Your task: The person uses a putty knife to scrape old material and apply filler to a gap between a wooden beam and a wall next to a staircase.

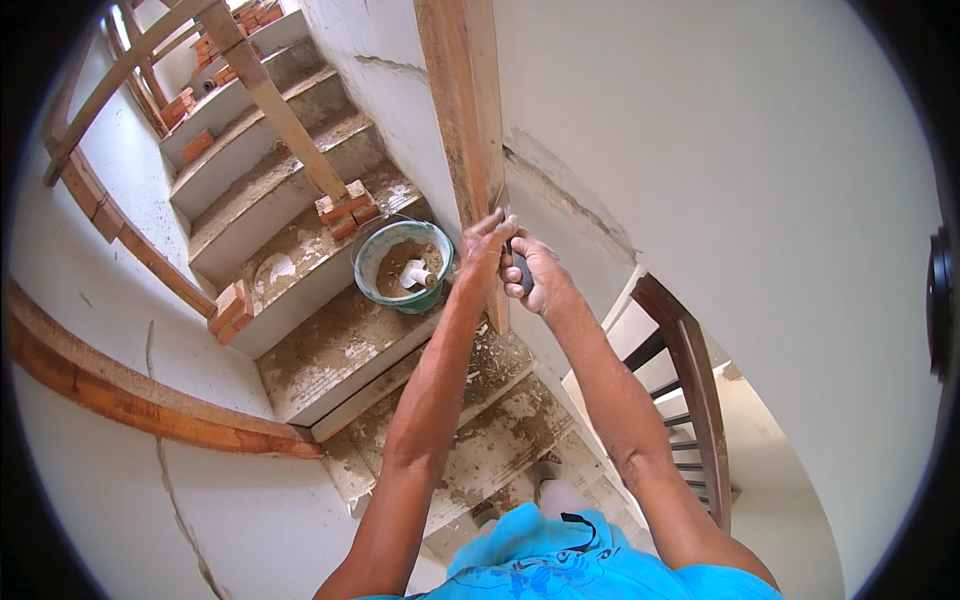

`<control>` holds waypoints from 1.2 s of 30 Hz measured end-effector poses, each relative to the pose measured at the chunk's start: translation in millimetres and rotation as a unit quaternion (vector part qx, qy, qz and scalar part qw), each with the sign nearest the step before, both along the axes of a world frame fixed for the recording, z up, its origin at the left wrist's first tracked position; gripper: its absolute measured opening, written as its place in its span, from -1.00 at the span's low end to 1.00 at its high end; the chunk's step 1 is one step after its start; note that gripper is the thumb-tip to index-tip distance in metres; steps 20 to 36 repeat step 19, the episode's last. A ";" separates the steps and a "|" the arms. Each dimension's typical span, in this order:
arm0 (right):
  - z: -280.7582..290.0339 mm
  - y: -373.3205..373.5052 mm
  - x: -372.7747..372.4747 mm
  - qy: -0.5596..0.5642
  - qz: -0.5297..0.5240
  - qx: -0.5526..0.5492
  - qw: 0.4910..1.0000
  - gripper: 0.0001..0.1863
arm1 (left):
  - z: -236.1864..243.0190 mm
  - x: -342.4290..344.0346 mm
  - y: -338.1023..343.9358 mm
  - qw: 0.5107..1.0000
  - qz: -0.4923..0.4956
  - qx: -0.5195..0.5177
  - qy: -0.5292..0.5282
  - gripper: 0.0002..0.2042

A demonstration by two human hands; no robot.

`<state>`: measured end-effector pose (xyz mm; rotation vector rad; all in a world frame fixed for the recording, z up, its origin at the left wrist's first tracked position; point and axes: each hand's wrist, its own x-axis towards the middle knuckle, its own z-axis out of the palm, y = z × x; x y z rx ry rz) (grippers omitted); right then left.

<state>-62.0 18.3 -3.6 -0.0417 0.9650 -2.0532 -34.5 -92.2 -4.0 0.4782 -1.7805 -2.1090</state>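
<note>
My right hand [545,278] is wrapped around the dark handle of a hand tool [522,268]. A thin bit of metal shows above my fingers, but the blade's shape is mostly hidden. My left hand [484,245] is closed at the tool's front end, its fingers pressed together against the edge of an upright wooden board [465,110]. This board stands along the white wall, where a rough crack [565,190] runs down beside it. Just left of my left hand, a teal bucket [403,265] holds brown mortar and a white scoop-like piece [415,275].
Dusty, curving stairs [330,350] climb to the upper left, with brick stacks [347,208] and a slanting wooden prop [270,100] on them. Curved wooden boards [150,400] line the left wall. A dark wooden railing [690,370] descends at the right. My feet stand on lower steps.
</note>
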 end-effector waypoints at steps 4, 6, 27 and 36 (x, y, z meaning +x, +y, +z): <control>-4.6 52.0 51.0 0.081 0.005 0.024 0.996 -0.76 | -28.1 44.3 27.8 0.994 -0.067 0.074 0.033 -0.42; -28.4 85.6 79.8 0.082 -0.012 0.048 0.995 -0.62 | -42.0 83.8 44.0 0.989 -0.140 0.041 0.030 -0.39; -100.6 237.1 208.3 0.133 -0.021 0.274 0.952 -0.51 | -423.9 437.0 -0.8 0.890 -0.154 -0.190 -0.384 -0.74; -100.6 237.1 208.3 0.133 -0.021 0.274 0.952 -0.51 | -423.9 437.0 -0.8 0.890 -0.154 -0.190 -0.384 -0.74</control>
